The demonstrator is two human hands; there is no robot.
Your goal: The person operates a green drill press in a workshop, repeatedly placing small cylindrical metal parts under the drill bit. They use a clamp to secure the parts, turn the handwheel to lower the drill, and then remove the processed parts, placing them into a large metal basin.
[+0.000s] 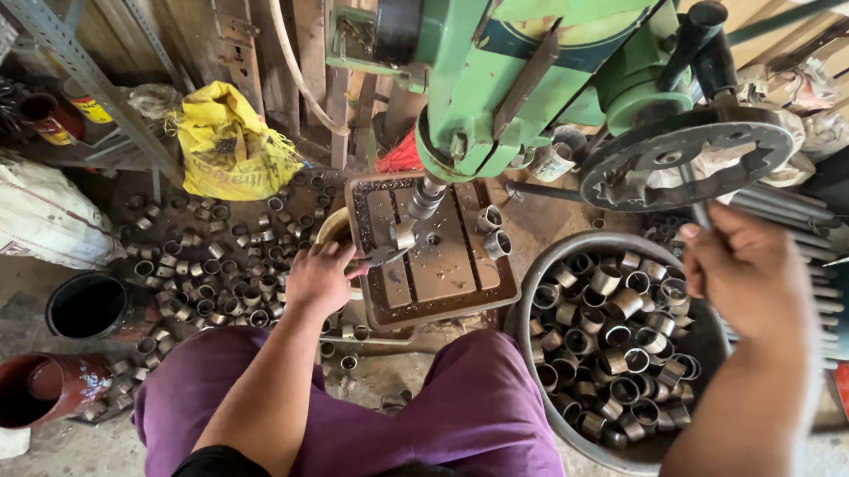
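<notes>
A green drill press fills the upper middle of the view, its spindle pointing down at a rusty slotted work table. To the right of that table stands a round metal tub heaped with short metal sleeves, and left of it many more of the same sleeves lie scattered on the floor. A yellow sack leans against the wooden wall behind them, a white sack lies at the far left, and a black bucket and a dark red pot stand on the floor in front. The person sits with purple-trousered knees under the table. The dark feed wheel hangs at the press's right side; the right hand, blurred, is closed around one of its thin spoke handles. The left hand rests at the table's left edge, fingers curled and pinching a small tool or clamp that reaches to one sleeve standing right under the spindle. Two more sleeves sit on the table just to the right.
</notes>
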